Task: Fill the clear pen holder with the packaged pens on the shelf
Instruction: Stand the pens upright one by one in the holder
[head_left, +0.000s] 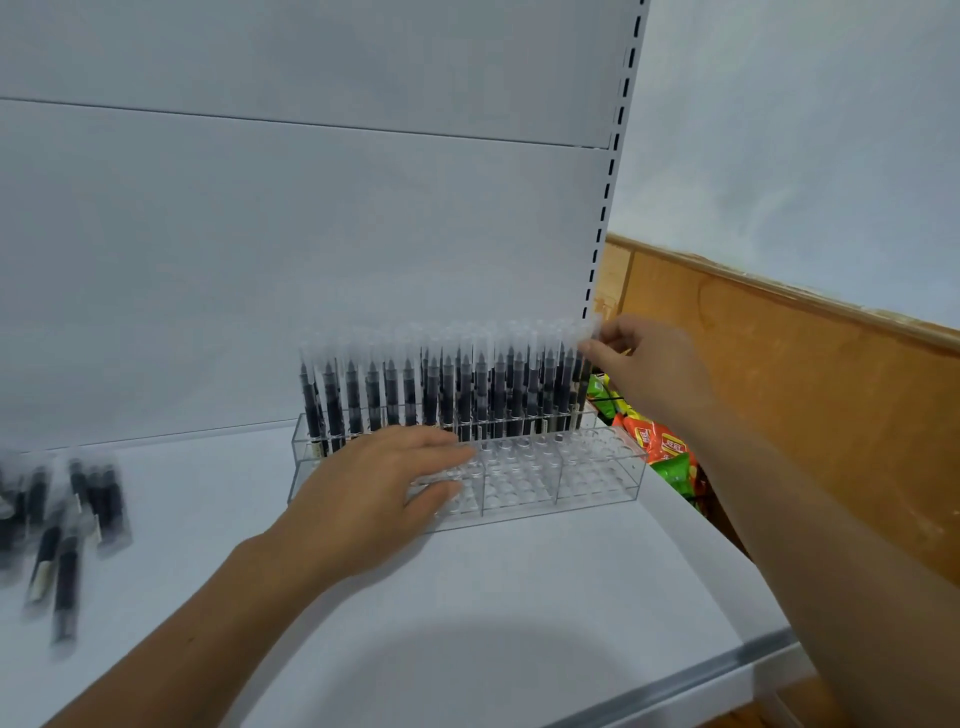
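The left hand lies flat on the front of the clear holder on the white shelf, its fingers straight and gripping nothing. Loose pens in wrappers lie well apart at the shelf's left. Upright pens fill the holder's back rows. At their right end, the right hand pinches the end pen by its wrapper top.
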